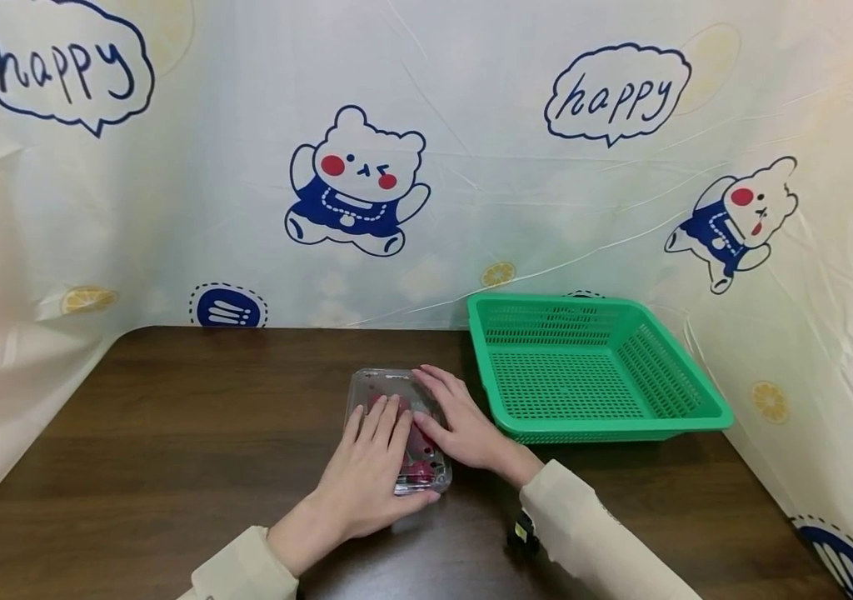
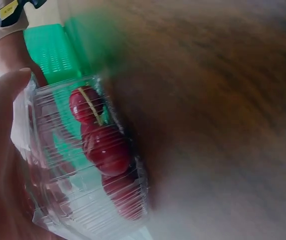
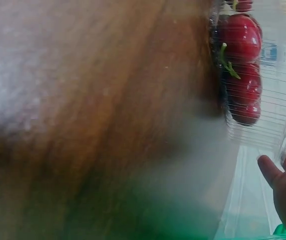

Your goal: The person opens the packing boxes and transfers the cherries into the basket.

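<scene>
A clear plastic clamshell box (image 1: 385, 382) lies on the brown table, with several round, glossy red pieces of produce (image 2: 105, 145) inside. Thin green stems show on some of them. My left hand (image 1: 366, 479) rests on the lid with its fingers straight, the thumb out along the near edge. The right hand (image 1: 469, 429) lies on the box's right side, its fingers extended over the lid. In the right wrist view the ribbed side of the box (image 3: 270, 100) stands beside the fingertips (image 3: 268, 167).
A green perforated plastic basket (image 1: 561, 429) stands to the right of the box on the dark wooden table (image 1: 194, 442). Behind the table hangs a patterned cloth (image 1: 471, 167) with cartoon bears. A small black device (image 1: 522, 533) is on the right wrist.
</scene>
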`<state>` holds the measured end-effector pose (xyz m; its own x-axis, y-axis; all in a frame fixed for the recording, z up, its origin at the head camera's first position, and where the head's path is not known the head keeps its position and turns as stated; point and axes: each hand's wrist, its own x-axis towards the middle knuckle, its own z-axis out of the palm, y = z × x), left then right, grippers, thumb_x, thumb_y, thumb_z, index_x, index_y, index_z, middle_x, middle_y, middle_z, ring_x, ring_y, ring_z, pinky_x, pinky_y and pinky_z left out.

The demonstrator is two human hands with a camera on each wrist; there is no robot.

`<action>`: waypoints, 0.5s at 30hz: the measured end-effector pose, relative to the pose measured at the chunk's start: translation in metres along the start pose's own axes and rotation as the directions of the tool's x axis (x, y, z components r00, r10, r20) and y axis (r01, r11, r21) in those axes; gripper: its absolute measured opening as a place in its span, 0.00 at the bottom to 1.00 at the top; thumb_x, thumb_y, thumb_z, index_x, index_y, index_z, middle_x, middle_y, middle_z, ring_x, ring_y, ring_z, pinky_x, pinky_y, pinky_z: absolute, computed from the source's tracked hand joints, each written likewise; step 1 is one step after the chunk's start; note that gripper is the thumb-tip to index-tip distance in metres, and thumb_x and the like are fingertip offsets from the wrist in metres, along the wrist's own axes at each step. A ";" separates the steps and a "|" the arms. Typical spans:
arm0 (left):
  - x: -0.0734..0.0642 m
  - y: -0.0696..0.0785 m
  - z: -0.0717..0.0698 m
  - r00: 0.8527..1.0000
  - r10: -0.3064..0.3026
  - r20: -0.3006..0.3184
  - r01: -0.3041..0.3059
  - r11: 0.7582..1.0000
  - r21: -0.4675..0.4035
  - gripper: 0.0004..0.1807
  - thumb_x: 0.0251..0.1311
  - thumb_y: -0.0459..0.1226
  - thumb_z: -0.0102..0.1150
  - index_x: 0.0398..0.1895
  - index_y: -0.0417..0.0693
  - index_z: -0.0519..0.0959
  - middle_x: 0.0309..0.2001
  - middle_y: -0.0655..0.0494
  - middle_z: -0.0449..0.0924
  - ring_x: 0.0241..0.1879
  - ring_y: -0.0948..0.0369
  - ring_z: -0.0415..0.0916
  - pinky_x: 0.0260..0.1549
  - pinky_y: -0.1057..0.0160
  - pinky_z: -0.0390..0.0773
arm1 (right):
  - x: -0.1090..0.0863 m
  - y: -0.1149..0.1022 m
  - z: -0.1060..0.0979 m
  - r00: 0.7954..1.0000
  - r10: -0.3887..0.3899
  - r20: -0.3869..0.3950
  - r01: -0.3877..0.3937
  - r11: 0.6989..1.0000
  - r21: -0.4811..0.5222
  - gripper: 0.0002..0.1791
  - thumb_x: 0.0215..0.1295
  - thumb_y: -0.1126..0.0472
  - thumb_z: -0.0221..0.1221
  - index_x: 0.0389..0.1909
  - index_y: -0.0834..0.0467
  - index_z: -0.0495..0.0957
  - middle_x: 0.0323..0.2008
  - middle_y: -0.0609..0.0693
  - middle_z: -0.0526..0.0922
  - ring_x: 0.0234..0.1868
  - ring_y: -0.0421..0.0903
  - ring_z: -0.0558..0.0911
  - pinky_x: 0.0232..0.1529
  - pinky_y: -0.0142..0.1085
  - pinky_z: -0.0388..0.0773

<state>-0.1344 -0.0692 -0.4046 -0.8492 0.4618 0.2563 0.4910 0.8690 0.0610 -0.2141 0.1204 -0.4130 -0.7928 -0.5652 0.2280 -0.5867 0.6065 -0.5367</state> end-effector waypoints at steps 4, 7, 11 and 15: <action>-0.001 0.001 0.002 1.000 -0.001 0.011 0.000 1.000 0.021 0.54 0.56 0.73 0.46 0.71 0.39 0.63 0.73 0.38 0.60 0.74 0.42 0.57 0.69 0.38 0.56 | -0.003 0.000 0.002 1.000 0.020 -0.007 -0.020 1.000 -0.020 0.32 0.73 0.47 0.50 0.75 0.52 0.58 0.77 0.53 0.53 0.76 0.54 0.55 0.73 0.57 0.56; -0.001 0.001 0.003 1.000 0.000 0.009 0.000 1.000 0.028 0.54 0.56 0.73 0.45 0.71 0.39 0.64 0.73 0.38 0.61 0.74 0.43 0.58 0.69 0.38 0.56 | -0.007 0.000 0.003 0.999 0.031 -0.031 -0.032 0.999 -0.022 0.30 0.74 0.47 0.48 0.73 0.52 0.61 0.77 0.54 0.53 0.76 0.55 0.54 0.72 0.58 0.56; -0.001 0.002 0.004 1.000 -0.005 0.004 0.005 0.999 0.044 0.54 0.56 0.74 0.45 0.71 0.40 0.65 0.72 0.39 0.62 0.73 0.43 0.59 0.69 0.39 0.57 | -0.014 0.001 0.004 0.996 0.046 -0.074 -0.046 0.999 -0.002 0.27 0.75 0.49 0.47 0.71 0.54 0.64 0.76 0.57 0.55 0.74 0.57 0.56 0.70 0.59 0.57; -0.001 0.002 0.003 1.000 -0.014 0.002 0.014 0.998 0.062 0.54 0.55 0.74 0.44 0.70 0.41 0.65 0.72 0.39 0.62 0.73 0.44 0.59 0.69 0.39 0.57 | -0.023 0.001 0.004 0.994 0.067 -0.089 -0.064 0.997 0.035 0.28 0.76 0.50 0.46 0.72 0.55 0.62 0.75 0.57 0.56 0.73 0.56 0.57 0.69 0.58 0.59</action>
<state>-0.1334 -0.0677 -0.4080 -0.8561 0.4501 0.2538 0.4663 0.8846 0.0044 -0.1956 0.1313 -0.4220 -0.8419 -0.4714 0.2625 -0.5284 0.6216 -0.5783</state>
